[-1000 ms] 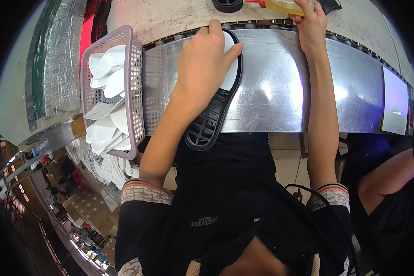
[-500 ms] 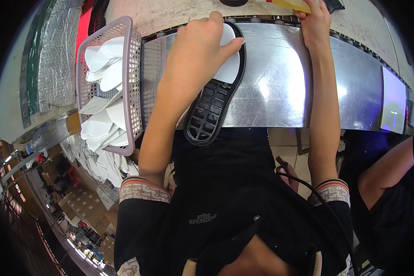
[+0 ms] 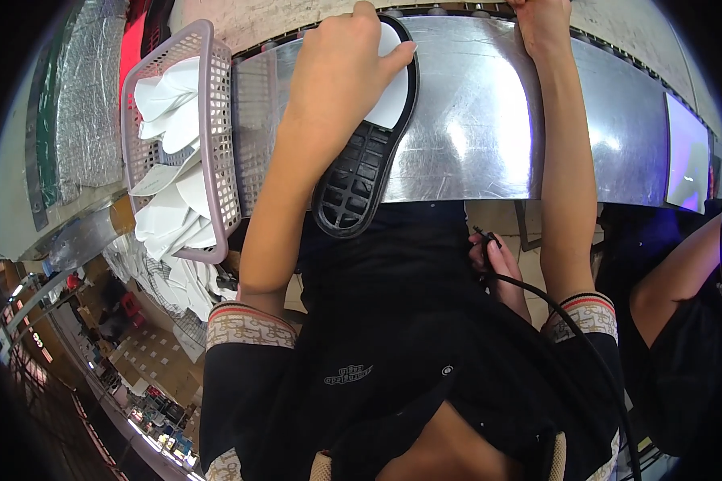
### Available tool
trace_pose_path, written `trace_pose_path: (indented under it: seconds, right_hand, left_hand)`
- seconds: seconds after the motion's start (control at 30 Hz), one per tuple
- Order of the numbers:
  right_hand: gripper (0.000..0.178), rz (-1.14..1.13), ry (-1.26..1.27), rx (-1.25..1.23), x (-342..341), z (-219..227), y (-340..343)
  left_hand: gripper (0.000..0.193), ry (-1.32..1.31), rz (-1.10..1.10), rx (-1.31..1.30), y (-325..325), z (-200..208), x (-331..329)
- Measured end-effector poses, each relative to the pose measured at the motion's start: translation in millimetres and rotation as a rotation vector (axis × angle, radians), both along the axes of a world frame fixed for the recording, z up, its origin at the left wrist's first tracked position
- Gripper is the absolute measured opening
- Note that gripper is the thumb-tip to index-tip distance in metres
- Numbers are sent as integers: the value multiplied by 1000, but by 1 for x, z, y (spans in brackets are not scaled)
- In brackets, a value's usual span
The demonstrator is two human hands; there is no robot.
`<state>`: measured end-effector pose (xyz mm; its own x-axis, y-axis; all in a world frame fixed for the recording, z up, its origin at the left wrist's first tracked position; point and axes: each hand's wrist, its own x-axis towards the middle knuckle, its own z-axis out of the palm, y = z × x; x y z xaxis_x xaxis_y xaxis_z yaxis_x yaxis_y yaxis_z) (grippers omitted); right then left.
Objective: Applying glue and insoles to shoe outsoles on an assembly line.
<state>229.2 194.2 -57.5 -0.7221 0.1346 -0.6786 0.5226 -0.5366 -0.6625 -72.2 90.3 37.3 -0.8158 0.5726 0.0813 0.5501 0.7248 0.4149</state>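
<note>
A black shoe sole (image 3: pixel 353 180) lies aslant on the shiny metal worktop, its gridded heel end jutting over the near edge. On its front part rests a white sheet piece (image 3: pixel 389 108). My left hand (image 3: pixel 341 68) is closed over the sole's left side, its thumb stretched across the white piece; the other fingers are mostly hidden behind the back of the hand. At the top edge of the picture my right hand (image 3: pixel 544 28) reaches far forward past the worktop. Its fingers are largely cut off, so what it holds does not show.
A mauve plastic basket (image 3: pixel 210 144) filled with white cut pieces (image 3: pixel 176 196) stands left of the worktop (image 3: pixel 457 104). A black cable (image 3: pixel 549 305) hangs before my right arm. Another person's arm (image 3: pixel 682 280) is at the right. Clear wrapped sheets (image 3: pixel 92 104) lie at the far left.
The view has shifted slightly, so the worktop, sole and basket sit higher. My right hand has gone further up, and the yellow thing in it is out of sight now.
</note>
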Motion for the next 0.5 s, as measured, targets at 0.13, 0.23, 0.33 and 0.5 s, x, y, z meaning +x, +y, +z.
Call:
trace_pose_path:
  seconds: [0.13, 0.23, 0.33, 0.5]
  right_hand:
    - [32, 11, 4, -25, -1, -3, -1]
    - [31, 32, -20, 2, -3, -5, -2]
    - [29, 91, -34, -8, -9, -12, 0]
    - [28, 214, -6, 73, -27, 4, -4]
  left_hand:
    - [40, 59, -18, 85, -7, 4, -1]
    - [40, 20, -51, 75, -11, 6, -5]
    - [40, 80, -101, -70, -11, -11, -11]
    - [33, 174, -230, 136, -38, -63, -20]
